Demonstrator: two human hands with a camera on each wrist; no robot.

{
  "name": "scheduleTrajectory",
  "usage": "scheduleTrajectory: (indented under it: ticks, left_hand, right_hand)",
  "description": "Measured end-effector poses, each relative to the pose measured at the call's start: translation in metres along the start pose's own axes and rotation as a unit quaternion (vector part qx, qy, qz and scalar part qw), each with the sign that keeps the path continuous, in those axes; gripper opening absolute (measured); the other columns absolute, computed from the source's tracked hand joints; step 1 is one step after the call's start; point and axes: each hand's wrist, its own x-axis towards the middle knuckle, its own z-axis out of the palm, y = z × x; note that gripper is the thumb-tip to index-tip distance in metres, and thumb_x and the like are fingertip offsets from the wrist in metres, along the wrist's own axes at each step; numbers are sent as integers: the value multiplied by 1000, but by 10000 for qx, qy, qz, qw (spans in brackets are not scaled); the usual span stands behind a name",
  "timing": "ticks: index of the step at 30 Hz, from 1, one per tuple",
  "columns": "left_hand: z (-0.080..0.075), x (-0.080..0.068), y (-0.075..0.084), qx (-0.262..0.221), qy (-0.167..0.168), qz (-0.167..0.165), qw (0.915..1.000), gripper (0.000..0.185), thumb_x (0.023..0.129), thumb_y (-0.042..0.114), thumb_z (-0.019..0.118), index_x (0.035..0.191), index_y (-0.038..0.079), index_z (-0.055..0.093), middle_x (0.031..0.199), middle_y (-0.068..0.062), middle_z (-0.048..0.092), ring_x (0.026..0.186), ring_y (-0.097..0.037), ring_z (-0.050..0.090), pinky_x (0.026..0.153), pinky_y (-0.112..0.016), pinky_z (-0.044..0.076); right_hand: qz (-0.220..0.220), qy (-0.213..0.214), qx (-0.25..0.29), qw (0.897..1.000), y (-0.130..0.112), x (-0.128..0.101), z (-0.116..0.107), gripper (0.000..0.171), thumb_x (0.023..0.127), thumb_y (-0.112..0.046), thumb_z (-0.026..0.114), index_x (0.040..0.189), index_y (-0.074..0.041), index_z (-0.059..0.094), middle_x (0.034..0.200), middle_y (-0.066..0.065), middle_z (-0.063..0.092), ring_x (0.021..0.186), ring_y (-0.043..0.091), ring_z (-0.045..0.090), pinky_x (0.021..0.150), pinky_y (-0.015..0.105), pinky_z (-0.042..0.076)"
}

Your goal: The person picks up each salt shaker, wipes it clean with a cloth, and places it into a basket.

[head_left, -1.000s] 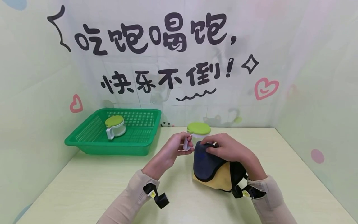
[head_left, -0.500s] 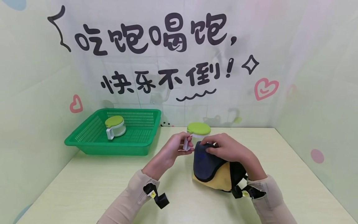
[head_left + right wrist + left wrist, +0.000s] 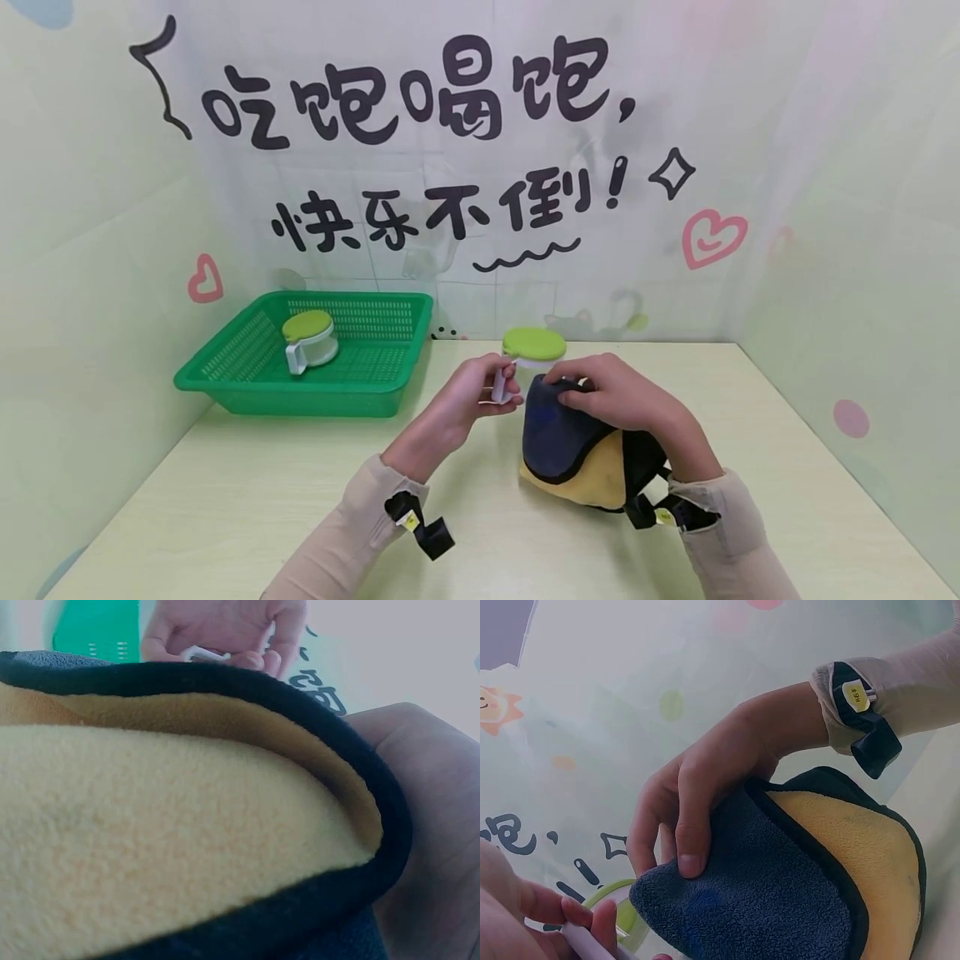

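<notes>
In the head view my left hand point(image 3: 483, 387) grips the white handle point(image 3: 500, 386) of a jar with a green lid point(image 3: 534, 342). The jar's lower body is mostly hidden behind the cloth and my hands. With thumb and fingers my right hand point(image 3: 618, 392) pinches a folded cleaning cloth point(image 3: 566, 433), navy on one side and yellow on the other, edged in black. The cloth hangs in front of the jar's right side; whether it touches the jar is hidden. In the left wrist view the cloth's navy tip point(image 3: 675, 900) overlaps the jar's green lid point(image 3: 626, 911).
A green plastic basket point(image 3: 307, 402) stands at the back left of the table point(image 3: 247, 508). Inside it sits a similar jar point(image 3: 315, 343), green-lidded with a white handle. Printed sheets point(image 3: 480, 292) form walls behind and at both sides.
The right hand and the cloth have shifted slightly to the right, with the cloth's top edge a little higher. My left hand and the jar look unmoved.
</notes>
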Motion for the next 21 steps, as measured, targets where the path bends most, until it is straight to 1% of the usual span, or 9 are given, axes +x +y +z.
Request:
scheduleTrajectory:
  ticks: [3,11,14,21]
  left_hand:
    - [0,0,-1,5,-1,12,10000,27,105,26,43,84,12,53,75,1,61,73,-15,66,79,-29,56]
    - [-1,-1,0,58,12,-16,10000,28,106,27,43,85,11,54,76,0,61,75,-18,64,80,-29,55]
    - [-2,-2,0,1,-1,24,10000,28,105,27,44,84,12,54,76,0,61,76,-17,65,80,-29,55]
    - [-4,-4,0,-36,-3,46,10000,28,105,26,44,83,12,53,76,1,61,75,-16,67,79,-28,56]
  right_hand:
    - [31,60,37,10000,-1,-1,-1,25,97,-7,64,118,-16,74,117,3,74,91,13,67,86,36,55]
    - [-71,38,90,9999,-8,2,6,24,97,-9,63,118,-17,74,114,1,75,94,13,66,88,36,55]
    - [-87,69,78,9999,-8,1,4,24,97,-9,64,117,-17,74,114,2,75,92,13,67,87,36,55]
    - [-1,139,103,9998,-6,-3,1,23,98,-9,63,118,-15,73,116,5,74,95,15,69,89,40,57]
